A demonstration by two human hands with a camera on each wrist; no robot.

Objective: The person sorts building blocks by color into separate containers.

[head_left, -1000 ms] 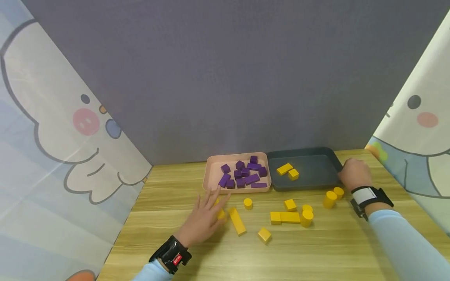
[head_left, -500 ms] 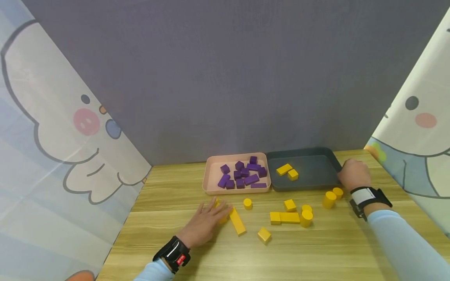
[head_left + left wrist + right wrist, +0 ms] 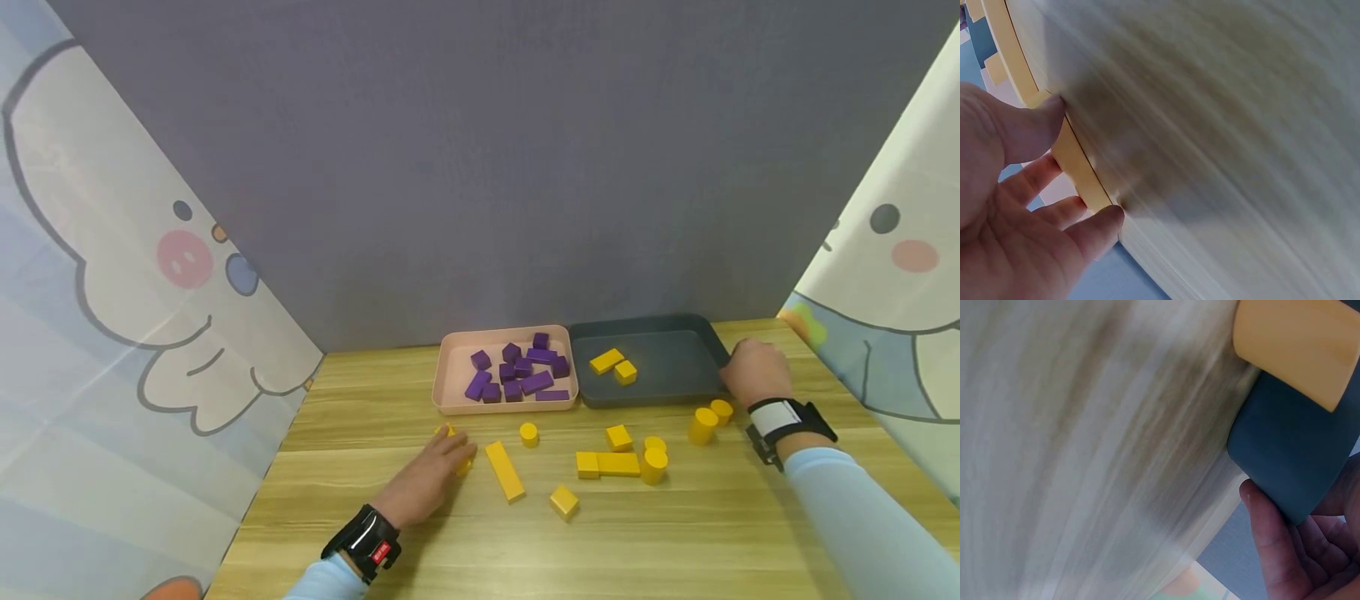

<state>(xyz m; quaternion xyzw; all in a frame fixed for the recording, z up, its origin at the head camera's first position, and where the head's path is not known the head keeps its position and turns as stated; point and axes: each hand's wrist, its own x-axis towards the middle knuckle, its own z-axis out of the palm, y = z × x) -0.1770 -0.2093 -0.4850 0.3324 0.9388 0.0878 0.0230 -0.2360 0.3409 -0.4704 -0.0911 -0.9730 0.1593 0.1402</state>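
My left hand (image 3: 420, 486) is low on the wooden table at left, fingers curled around a yellow block (image 3: 1077, 167). In the left wrist view the thumb lies at one end of it and the fingertips at the other. Only small parts of the block show past the fingers in the head view. My right hand (image 3: 756, 375) grips the right end of the dark grey tray (image 3: 1285, 447), its fingers bent at the tray's outer wall. Two yellow blocks, a flat one (image 3: 607, 361) and a smaller one (image 3: 626, 372), lie inside that tray.
A pink tray (image 3: 453, 400) of purple blocks stands against the dark tray's left side. On the table lie a long yellow block (image 3: 506, 472), a yellow cube (image 3: 564, 502) and several yellow cylinders, one (image 3: 702, 426) near the right wrist. A grey wall (image 3: 495, 208) rises behind.
My left hand's spread fingers have come down and curled around the yellow block, drawing it slightly left, away from the long block. The right hand has stayed at the tray.
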